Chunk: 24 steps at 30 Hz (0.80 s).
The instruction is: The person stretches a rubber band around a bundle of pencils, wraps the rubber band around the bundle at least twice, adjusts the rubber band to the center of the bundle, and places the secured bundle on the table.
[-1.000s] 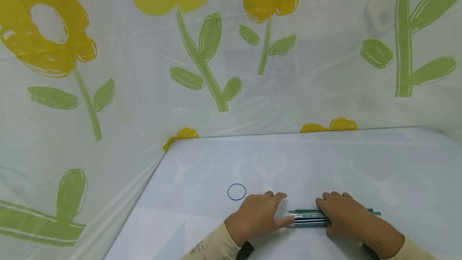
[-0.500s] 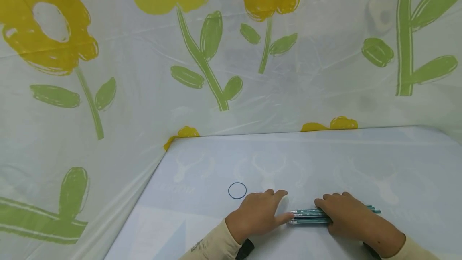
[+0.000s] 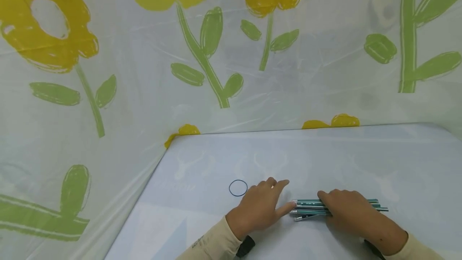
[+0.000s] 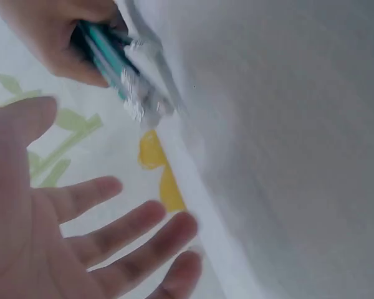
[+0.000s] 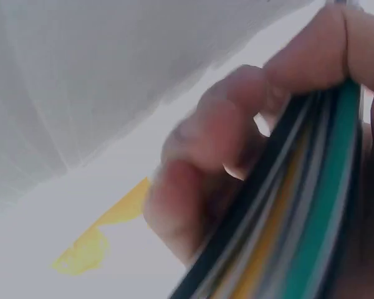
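A white table [image 3: 202, 208] spreads out before me, faintly printed with pale antlered figures [image 3: 270, 163], and a blue-grey wedge shape [image 3: 176, 238] lies at its near left. A thin blue circle [image 3: 238, 188] is marked on it, just beyond my left hand [image 3: 258, 208]. Pale cloth [image 3: 288, 103] with yellow flowers and green stems rises along the far edge and the left side.

My right hand [image 3: 350, 214] grasps a bundle of pencils [image 3: 312, 208], mostly green and dark, lying crosswise over the near right part of the table, their silver-banded ends toward the left. One pencil [image 3: 304, 217] at the near side of the bundle slants away from the rest. My left hand holds nothing: its fingers are spread and its palm is turned toward those ends, with a gap between.

My right hand covers the pencils' middles, so I cannot count them. From the right wrist they are blurred and cut off below, though a yellow-orange strip shows among them. The lettering on my left sleeve [image 3: 213, 240] is too small to read, and the black piece [image 3: 246, 246] under that wrist is partly hidden. Both sleeves run out of view at the near edge.
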{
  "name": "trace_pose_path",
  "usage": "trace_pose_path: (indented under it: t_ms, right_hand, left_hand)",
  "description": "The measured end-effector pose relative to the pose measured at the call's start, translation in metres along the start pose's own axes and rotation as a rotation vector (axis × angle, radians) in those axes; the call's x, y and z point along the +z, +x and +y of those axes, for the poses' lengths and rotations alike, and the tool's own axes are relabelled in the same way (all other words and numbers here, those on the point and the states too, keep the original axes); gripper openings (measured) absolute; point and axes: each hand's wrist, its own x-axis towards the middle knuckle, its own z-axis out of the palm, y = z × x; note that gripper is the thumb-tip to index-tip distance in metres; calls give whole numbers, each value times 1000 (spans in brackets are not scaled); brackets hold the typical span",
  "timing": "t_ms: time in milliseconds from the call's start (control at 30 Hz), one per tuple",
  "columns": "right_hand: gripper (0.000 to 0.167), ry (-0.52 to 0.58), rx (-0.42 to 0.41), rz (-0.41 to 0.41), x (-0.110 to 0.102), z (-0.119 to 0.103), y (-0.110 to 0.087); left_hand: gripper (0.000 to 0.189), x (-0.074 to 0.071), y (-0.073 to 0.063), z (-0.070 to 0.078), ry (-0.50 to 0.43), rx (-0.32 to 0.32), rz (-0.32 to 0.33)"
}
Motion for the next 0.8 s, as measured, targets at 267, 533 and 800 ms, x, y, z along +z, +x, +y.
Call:
trace_pose_path:
  t_ms: [267,533,800]
  right_hand:
    - [24,-19,71,50,-12,-5,-1]
    - [34,-39,47,165,-18,-12,-3]
    - [29,-28,-67,384,-30,-23,-1]
  left_hand:
    - [58,-5,3,0,-112,-57,144]
    - [58,-9,3,-1,-354,-53,349]
    - [56,-13,3,-6,-654,3,469]
